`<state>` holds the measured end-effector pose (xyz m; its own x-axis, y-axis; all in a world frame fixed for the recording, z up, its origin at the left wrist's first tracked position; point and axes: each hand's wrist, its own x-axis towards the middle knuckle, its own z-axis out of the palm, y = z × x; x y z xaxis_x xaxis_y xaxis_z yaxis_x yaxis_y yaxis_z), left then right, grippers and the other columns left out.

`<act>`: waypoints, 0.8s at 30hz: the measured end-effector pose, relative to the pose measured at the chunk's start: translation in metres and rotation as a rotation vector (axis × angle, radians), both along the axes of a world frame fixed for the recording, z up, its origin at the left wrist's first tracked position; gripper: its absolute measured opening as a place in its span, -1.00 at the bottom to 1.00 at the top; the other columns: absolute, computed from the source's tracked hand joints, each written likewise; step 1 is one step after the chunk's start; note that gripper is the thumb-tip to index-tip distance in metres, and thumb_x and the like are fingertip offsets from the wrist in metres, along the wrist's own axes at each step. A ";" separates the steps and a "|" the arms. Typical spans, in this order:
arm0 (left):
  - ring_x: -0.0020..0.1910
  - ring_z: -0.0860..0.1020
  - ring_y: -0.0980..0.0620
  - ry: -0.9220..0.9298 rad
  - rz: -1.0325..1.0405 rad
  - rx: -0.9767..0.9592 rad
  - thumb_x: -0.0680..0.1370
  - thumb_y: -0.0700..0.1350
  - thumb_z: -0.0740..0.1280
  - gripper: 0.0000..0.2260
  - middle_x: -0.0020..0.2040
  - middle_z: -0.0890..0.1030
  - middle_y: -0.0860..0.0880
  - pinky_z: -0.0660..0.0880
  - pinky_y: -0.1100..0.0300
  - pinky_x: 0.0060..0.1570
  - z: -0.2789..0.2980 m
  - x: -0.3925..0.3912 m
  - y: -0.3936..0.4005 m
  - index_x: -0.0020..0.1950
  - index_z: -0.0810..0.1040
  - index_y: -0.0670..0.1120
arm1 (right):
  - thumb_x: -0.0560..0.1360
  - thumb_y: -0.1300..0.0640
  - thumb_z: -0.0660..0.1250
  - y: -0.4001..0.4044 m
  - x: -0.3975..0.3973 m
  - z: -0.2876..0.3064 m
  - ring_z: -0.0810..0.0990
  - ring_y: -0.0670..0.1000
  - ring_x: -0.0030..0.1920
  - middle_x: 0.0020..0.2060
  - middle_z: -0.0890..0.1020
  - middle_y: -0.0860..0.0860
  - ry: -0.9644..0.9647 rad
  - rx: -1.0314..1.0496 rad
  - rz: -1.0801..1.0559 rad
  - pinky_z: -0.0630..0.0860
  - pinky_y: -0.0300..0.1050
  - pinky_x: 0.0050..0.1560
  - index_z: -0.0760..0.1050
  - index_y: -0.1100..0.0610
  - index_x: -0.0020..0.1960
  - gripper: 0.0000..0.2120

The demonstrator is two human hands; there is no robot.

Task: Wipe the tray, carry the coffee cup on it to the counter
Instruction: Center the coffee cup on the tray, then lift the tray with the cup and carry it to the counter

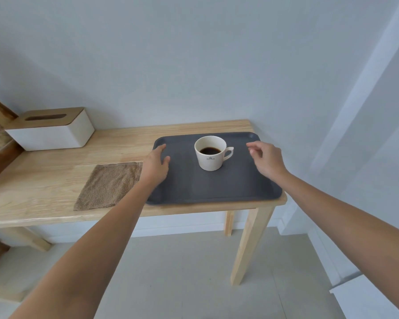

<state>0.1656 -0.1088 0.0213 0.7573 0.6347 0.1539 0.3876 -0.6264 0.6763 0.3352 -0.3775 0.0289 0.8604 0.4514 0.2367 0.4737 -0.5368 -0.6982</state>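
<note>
Dark tray (217, 187) flat on the right end of the wooden bench (55, 180), near edge almost flush with the bench edge. Coffee cup (211, 153) upright on the tray's far half, at about 12 o'clock from tray centre, handle turned to 3 o'clock, dark coffee low inside. Brown cloth (108, 185) spread flat on the bench at 9 o'clock of the tray, just beside its left rim, untouched by either hand. White tissue box (51, 132) with wooden lid well apart, toward 10 o'clock.

Left hand (156, 165) open, fingers spread over the tray's left rim, gripping nothing. Right hand (266, 160) loosely curled and empty, above the tray's right side at 3 o'clock of the cup.

Judged step: wiping seemingly finished, with cloth laid aside and cup set on; now reaching for the tray's two sides to lift. Next move calls for an even grip on both rims and a level rise, to keep the coffee from slopping.

Hard to tell whether either hand touches the tray. Counter not in view. Objects at the far left edge cut off and unreadable.
</note>
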 end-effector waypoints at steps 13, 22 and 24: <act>0.35 0.31 -0.28 0.257 0.059 0.254 0.64 -0.24 0.10 -0.60 0.37 0.43 -0.24 0.29 -0.06 0.30 -0.027 -0.007 0.022 0.49 0.30 -0.15 | 0.62 0.21 0.11 -0.009 0.005 -0.020 0.21 0.25 0.49 0.54 0.14 0.18 0.082 -0.347 -0.042 0.14 0.01 0.48 0.15 0.16 0.53 -0.51; 0.20 0.46 -0.27 0.239 0.037 0.248 0.66 -0.16 0.10 -0.62 0.29 0.39 -0.24 0.41 -0.09 0.17 -0.026 -0.007 0.028 0.48 0.31 -0.14 | 0.66 0.13 -0.03 -0.017 0.005 -0.024 0.13 0.20 0.53 0.57 0.03 0.10 0.173 -0.364 -0.035 0.07 0.01 0.50 -0.04 0.11 0.57 -0.50; 0.15 0.50 -0.29 0.261 0.038 0.267 0.66 -0.13 0.10 -0.62 0.28 0.37 -0.25 0.43 -0.10 0.15 -0.025 -0.007 0.028 0.48 0.29 -0.16 | 0.66 0.14 -0.03 -0.018 0.004 -0.023 0.15 0.20 0.53 0.57 0.06 0.10 0.177 -0.351 -0.038 0.09 0.00 0.50 -0.04 0.10 0.57 -0.50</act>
<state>0.1588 -0.0807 -0.0033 0.7699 0.6263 0.1225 0.5515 -0.7495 0.3662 0.3394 -0.3953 0.0055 0.8916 0.4457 -0.0800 0.3378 -0.7722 -0.5381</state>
